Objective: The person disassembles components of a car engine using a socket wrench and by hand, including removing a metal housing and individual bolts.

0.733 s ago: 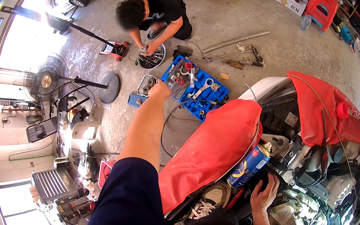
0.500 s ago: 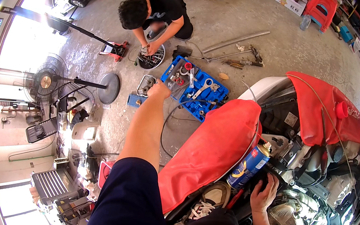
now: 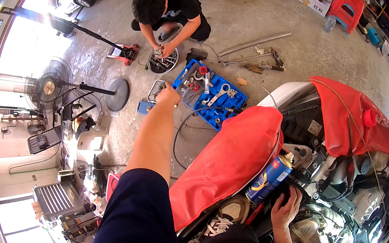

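My left arm reaches far out over the red fender cover (image 3: 230, 151), and my left hand (image 3: 169, 95) has a finger stretched out in the air. It appears beside a metal bracket-like frame (image 3: 155, 90) on the floor and the blue tool case (image 3: 213, 119). The other fingers are partly hidden; nothing shows in that hand. My right hand (image 3: 285, 209) rests with fingers apart on a dark edge of the engine bay. Beside it a blue spray can (image 3: 268, 178) with a thin red straw leans against the cover.
Across the floor a co-worker (image 3: 174, 8) crouches, both hands at a round basin (image 3: 175, 63) of metal parts. A standing fan (image 3: 50, 87) and a red floor jack (image 3: 127, 54) are at left. The exposed engine (image 3: 320, 231) fills the right; a long metal tube (image 3: 256, 45) lies beyond.
My left hand has shifted slightly left and up, its finger still stretched out. The co-worker has moved a little to the right. My right hand and the spray can stay in place.
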{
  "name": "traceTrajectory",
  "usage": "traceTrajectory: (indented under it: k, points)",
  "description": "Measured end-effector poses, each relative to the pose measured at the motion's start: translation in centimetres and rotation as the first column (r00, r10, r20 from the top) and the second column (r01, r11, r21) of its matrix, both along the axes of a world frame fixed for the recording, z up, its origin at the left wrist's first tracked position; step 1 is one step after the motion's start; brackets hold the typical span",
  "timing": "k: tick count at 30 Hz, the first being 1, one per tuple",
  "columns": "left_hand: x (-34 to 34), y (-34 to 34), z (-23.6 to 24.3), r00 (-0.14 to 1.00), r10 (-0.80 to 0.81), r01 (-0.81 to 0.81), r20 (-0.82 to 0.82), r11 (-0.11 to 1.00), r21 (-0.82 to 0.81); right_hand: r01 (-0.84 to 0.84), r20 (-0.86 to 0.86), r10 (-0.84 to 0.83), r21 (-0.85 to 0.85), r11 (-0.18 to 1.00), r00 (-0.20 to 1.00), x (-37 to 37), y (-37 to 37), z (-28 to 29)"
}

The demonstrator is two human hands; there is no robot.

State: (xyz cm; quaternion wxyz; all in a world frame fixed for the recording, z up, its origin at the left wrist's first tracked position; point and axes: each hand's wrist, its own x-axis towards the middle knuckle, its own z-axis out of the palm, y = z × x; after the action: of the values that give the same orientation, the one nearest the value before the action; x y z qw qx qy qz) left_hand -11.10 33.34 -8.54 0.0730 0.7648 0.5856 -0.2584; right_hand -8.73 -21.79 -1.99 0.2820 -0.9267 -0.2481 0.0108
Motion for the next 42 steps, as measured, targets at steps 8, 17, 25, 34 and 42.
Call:
traceTrajectory:
  k: [8, 17, 25, 34, 42]
  points:
    - [0.2, 0.1, -0.3, 1.0, -0.017, 0.017, 0.01, 1.0, -0.007, 0.006, -0.003, -0.006, -0.016, 1.0, 1.0, 0.0, -0.1, -0.3]
    - [-0.3, 0.5, -1.1, 1.0, -0.026, 0.026, -0.001, 1.0, -0.016, -0.004, 0.0, 0.004, -0.026, 1.0, 1.0, 0.0, -0.1, -0.2]
    - [0.0, -0.1, 0.2, 1.0, 0.006, -0.007, -0.014, 0.999, -0.034, 0.006, -0.011, -0.006, -0.023, 1.0, 1.0, 0.0, -0.1, -0.2]
    - [0.4, -0.5, 0.4, 1.0, 0.007, -0.007, 0.003, 0.999, -0.054, 0.009, 0.0, -0.009, -0.025, 1.0, 1.0, 0.1, -0.1, -0.2]
    - [0.5, -0.2, -0.2, 1.0, -0.026, 0.025, -0.004, 0.998, -0.058, 0.003, 0.001, -0.003, -0.03, 1.0, 1.0, 0.1, -0.1, -0.3]
